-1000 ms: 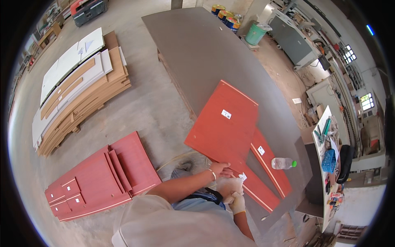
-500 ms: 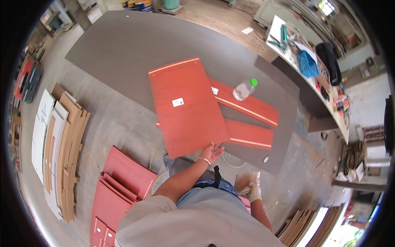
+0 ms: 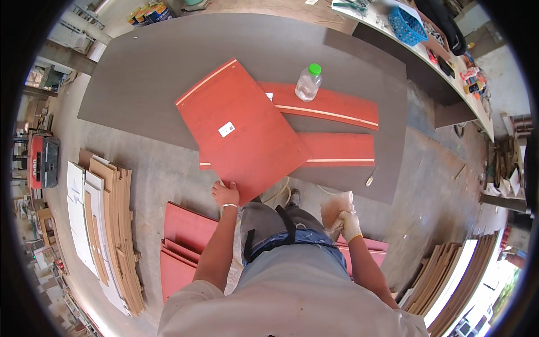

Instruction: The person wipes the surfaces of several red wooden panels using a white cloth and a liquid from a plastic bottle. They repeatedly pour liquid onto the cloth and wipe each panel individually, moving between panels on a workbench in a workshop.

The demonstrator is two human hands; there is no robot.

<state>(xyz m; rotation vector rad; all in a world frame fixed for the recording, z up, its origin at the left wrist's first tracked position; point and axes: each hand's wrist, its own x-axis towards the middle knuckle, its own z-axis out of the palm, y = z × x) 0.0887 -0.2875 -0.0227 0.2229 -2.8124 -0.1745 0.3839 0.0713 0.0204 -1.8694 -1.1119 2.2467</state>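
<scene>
A large red panel with a white label lies slanted over two narrower red boards, the far board and the near board, on a dark grey tabletop sheet. My bare left hand, with a band at the wrist, grips the large panel's near left corner. In my right hand, which wears a pale glove, is a crumpled brownish-white rag, held off to the right of my body. A clear bottle with a green cap stands on the far narrow board.
Red panels are stacked low beside my left arm. Board stacks lie on the floor further left, with others at the lower right. A bench with a blue basket runs along the right. A small pale-handled tool lies near the sheet's edge.
The large panel has turned counterclockwise, its far end swinging left. My left hand has moved from its near right edge to its near left corner. My right hand still holds the rag.
</scene>
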